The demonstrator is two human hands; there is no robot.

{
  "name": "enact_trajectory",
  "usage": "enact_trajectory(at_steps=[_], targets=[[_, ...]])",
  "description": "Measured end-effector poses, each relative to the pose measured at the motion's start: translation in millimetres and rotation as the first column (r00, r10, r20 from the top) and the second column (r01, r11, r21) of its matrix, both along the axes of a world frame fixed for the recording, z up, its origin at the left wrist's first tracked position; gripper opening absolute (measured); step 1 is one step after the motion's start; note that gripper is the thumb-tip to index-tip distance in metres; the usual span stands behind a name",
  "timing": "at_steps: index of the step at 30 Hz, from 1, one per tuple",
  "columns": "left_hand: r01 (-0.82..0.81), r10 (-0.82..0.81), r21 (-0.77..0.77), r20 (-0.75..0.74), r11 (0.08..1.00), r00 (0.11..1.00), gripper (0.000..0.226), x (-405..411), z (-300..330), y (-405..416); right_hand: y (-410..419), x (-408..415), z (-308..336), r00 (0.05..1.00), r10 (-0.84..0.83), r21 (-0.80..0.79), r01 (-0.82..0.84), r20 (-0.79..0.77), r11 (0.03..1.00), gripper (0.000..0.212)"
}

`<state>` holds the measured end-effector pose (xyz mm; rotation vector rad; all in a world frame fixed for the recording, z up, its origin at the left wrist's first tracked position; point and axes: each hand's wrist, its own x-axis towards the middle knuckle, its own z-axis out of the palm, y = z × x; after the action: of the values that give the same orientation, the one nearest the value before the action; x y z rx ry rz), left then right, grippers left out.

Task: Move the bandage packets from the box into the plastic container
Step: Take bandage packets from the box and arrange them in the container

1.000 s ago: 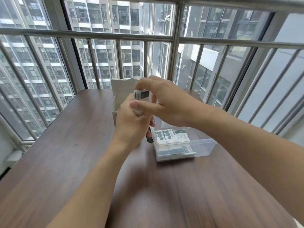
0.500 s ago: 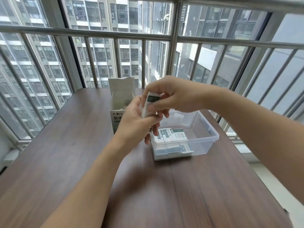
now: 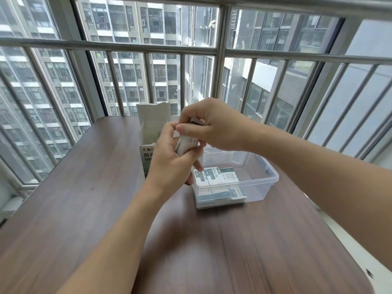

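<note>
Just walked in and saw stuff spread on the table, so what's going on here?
A person is moving bandage packets out of a white cardboard box into a clear plastic container on a brown wooden table. At this moment both hands hold a small stack of packets above the near left corner of the container: the left hand grips it from below, the right hand pinches its top. Several packets already lie inside the container. The box stands open behind the hands.

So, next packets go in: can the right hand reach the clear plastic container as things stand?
Probably yes: the right hand, gripping white bandage packets with the left hand, hovers by the open clear plastic container.
</note>
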<state>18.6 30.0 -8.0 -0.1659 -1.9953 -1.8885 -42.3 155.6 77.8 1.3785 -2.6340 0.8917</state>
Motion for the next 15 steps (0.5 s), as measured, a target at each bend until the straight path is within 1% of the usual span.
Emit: enact_trajectory(at_steps=[2,4,6,8,10,13,15], targets=[[0.010,-0.010,0.033,0.020,0.999,1.000,0.029,-0.7,0.2,-1.3,2.3,-0.7,2.0,0.999,0.013,0.008,-0.014,0.042,1.000,0.025],[0.011,-0.012,0.035,0.020,0.999,1.000,0.027,-0.8,-0.4,-3.0,5.0,-1.5,5.1,0.993,0.046,0.068,-0.053,0.110,0.996,0.027],[0.023,-0.023,0.033,0.016,0.999,1.000,0.028,-0.9,-0.6,-3.8,10.1,-4.2,9.5,0.982,0.074,0.122,-0.096,0.177,0.988,0.024],[0.032,-0.033,0.031,0.015,0.999,0.999,0.028,-1.8,-1.0,-4.7,15.3,-7.2,12.8,0.977,0.089,0.132,-0.116,0.193,0.984,0.017],[0.024,-0.024,0.023,0.002,0.999,1.000,0.029,-3.4,-1.9,-4.9,18.8,-9.4,12.7,0.977,0.095,0.094,-0.114,0.191,0.989,0.013],[0.017,-0.017,0.004,-0.033,1.000,0.999,0.029,-3.9,-3.7,-5.2,19.0,-11.4,9.1,0.972,0.096,0.018,-0.103,0.214,0.995,0.016],[0.014,-0.013,0.010,-0.031,1.000,0.999,0.029,-3.4,-3.8,-5.6,18.7,-12.9,7.0,0.971,0.110,0.004,-0.113,0.210,0.994,0.018]])
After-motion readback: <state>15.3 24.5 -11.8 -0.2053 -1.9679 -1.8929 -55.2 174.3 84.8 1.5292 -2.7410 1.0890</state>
